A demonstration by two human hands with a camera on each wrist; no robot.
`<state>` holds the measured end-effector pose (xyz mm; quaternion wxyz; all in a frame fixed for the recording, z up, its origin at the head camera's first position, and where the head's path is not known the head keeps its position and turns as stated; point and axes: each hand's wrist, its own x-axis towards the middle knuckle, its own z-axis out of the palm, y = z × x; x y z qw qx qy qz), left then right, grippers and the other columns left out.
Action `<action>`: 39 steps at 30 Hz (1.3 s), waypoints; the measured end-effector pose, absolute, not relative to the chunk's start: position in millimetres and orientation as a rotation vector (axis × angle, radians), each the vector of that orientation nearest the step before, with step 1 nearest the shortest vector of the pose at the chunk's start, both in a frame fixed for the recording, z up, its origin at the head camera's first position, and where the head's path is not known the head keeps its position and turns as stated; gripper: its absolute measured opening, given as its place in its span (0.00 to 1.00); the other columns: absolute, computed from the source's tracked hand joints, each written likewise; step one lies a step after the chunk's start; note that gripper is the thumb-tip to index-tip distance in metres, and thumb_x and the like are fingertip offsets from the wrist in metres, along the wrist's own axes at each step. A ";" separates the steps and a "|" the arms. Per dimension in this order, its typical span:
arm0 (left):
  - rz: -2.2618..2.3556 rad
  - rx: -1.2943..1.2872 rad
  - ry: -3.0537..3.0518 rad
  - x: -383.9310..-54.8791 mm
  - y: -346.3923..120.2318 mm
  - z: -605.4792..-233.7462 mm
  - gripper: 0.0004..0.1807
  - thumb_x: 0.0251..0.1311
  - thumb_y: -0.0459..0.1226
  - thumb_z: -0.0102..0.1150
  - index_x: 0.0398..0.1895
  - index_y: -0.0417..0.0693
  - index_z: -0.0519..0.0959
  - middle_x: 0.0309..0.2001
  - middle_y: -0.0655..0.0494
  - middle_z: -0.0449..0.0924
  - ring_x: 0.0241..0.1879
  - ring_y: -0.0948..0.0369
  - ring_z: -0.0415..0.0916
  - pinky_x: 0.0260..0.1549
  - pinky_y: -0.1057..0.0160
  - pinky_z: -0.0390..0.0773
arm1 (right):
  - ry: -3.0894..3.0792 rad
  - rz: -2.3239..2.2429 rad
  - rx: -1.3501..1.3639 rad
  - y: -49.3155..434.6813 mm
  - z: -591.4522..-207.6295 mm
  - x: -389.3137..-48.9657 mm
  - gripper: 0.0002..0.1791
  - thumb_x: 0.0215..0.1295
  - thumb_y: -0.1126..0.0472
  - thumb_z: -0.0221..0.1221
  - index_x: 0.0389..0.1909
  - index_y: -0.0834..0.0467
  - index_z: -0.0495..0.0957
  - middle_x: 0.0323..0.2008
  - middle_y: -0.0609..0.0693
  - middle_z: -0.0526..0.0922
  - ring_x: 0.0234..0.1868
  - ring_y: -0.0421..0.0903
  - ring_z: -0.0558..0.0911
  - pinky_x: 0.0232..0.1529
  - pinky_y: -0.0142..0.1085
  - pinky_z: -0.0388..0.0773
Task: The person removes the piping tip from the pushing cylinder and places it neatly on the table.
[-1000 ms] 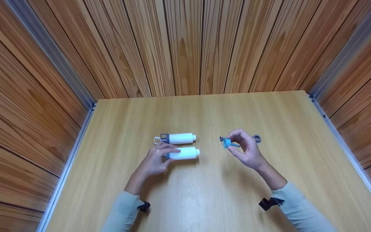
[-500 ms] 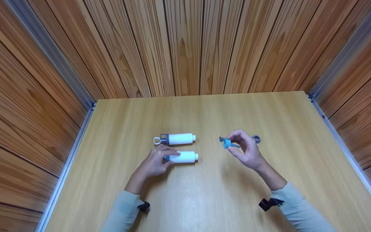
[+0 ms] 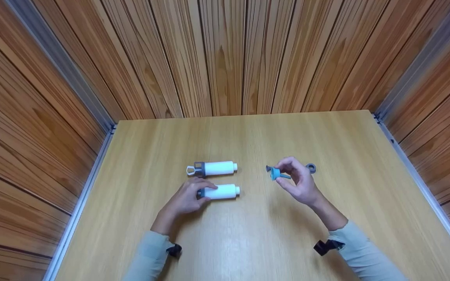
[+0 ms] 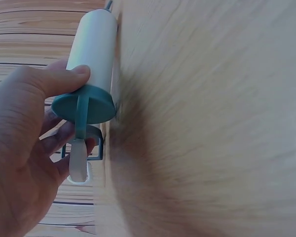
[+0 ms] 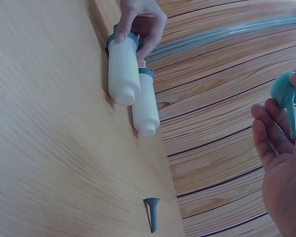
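My left hand [image 3: 188, 195] holds the teal end of the nearer white syringe-like tube [image 3: 222, 191], thumb on its barrel in the left wrist view. This tube lies on its side, narrow neck pointing right. Its teal flange [image 4: 98, 106] and pale-tipped handle [image 4: 78, 158] face the wrist. Just beyond lies a similar tube [image 3: 220, 168] with a dark frame and pale loop. To the right, my right hand [image 3: 299, 182] pinches a teal funnel-shaped nozzle [image 3: 275, 173] above the table, its thin spout pointing right. Part of that nozzle is hidden by the fingers.
A dark blue-grey funnel-shaped nozzle [image 5: 152, 213] is on the table near my right hand. A dark grey ring-shaped piece [image 3: 311, 168] lies just right of that hand. Wooden panels [image 3: 225, 58] stand behind the table [image 3: 225, 136] and along both sides.
My left hand has brought the nearer tube slightly toward me and a little left, widening the gap to the other tube. The right hand stays in place with the teal nozzle.
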<state>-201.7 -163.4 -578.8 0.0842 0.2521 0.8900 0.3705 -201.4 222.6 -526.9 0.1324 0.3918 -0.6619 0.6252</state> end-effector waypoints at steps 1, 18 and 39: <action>1.105 0.756 2.656 -201.7 -163.8 -579.1 0.19 0.74 0.33 0.71 0.66 0.54 0.88 0.70 0.48 0.87 0.76 0.42 0.78 0.79 0.34 0.75 | -1.920 1.814 1.137 222.5 -526.8 -201.5 0.20 0.57 0.91 0.57 0.52 0.83 0.71 0.51 0.37 0.85 0.52 0.31 0.86 0.59 0.25 0.86; 1.088 0.793 2.696 -202.1 -164.1 -580.2 0.28 0.67 0.34 0.79 0.71 0.53 0.86 0.69 0.48 0.87 0.70 0.47 0.82 0.73 0.38 0.83 | -1.920 1.826 1.110 225.0 -528.3 -203.7 0.19 0.58 0.91 0.56 0.52 0.83 0.71 0.49 0.40 0.85 0.51 0.32 0.86 0.59 0.26 0.87; 1.162 0.889 2.778 -198.7 -157.6 -563.1 0.28 0.65 0.38 0.81 0.69 0.52 0.87 0.71 0.48 0.88 0.76 0.40 0.78 0.78 0.27 0.73 | -1.949 1.854 1.059 228.5 -542.2 -207.3 0.18 0.61 0.90 0.56 0.52 0.82 0.71 0.49 0.38 0.84 0.50 0.31 0.85 0.57 0.24 0.85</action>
